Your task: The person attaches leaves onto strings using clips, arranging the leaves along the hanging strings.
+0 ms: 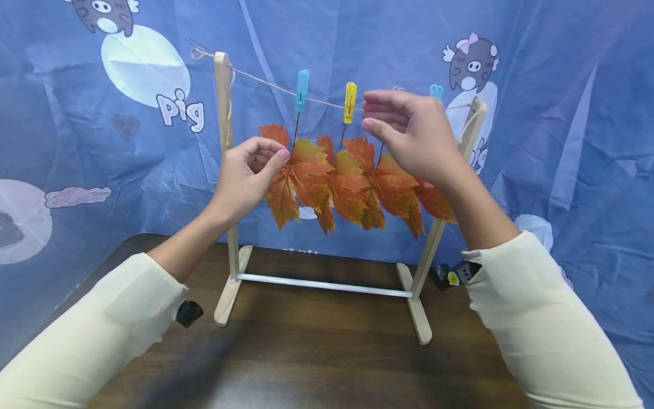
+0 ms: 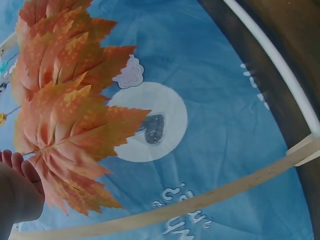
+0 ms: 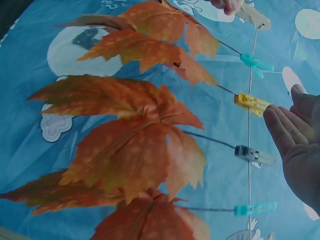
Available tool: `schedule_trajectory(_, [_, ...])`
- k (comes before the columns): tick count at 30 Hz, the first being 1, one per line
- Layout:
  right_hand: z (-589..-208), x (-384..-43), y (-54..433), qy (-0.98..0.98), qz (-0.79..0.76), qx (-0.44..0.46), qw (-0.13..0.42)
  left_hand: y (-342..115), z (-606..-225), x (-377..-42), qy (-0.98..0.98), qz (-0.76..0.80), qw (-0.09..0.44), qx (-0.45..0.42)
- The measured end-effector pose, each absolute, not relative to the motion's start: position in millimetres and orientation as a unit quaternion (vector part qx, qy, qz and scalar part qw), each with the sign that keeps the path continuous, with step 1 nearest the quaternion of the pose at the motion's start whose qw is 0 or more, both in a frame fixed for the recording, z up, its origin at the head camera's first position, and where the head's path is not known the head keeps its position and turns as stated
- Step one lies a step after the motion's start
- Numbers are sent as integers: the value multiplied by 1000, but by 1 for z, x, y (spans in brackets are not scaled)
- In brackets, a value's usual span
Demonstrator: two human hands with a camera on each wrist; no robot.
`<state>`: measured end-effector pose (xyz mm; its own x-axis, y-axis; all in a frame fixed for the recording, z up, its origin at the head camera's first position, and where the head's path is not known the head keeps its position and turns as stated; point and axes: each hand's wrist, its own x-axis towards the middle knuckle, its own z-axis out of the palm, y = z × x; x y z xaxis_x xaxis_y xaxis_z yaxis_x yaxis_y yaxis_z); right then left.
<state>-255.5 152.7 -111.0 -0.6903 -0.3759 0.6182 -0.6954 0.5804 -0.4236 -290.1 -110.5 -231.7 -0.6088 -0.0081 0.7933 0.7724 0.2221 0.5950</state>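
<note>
Several orange maple leaves [image 1: 352, 187] hang by dark stems from clothespins on a string [image 1: 271, 85]. From left to right these are a blue clothespin [image 1: 302, 91], a yellow clothespin [image 1: 349, 102], a grey clothespin [image 3: 254, 154] and another blue clothespin [image 3: 255, 208]. My left hand [image 1: 252, 170], fingers loosely bent, is beside the leftmost leaf [image 1: 309, 170]; in the right wrist view a gap shows between them. Nothing is held in my right hand [image 1: 419, 130], whose relaxed fingers are raised just right of the yellow clothespin and hide part of the string.
The string spans two upright wooden posts [image 1: 223, 113] on flat feet [image 1: 232, 289], joined low down by a white rod [image 1: 322, 286]. This stand is on a dark brown table [image 1: 306, 352]. Behind it hangs a blue cloth [image 1: 327, 34] printed with pigs.
</note>
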Motion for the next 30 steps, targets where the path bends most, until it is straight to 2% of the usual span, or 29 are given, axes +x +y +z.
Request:
schedule_trajectory(8, [-138,-246,177,-843,331,337,259,-121,-257,-283,-721,-551,326,-265])
schedule_trajectory(19, [-192,-232,207,-820,270,381,331,-133,-294,-276,-772,-511,289,-243])
schedule_trajectory(30, [-267,-233,223,-834,262,359,328,-140,-335,-270,-822,-483,221,-205])
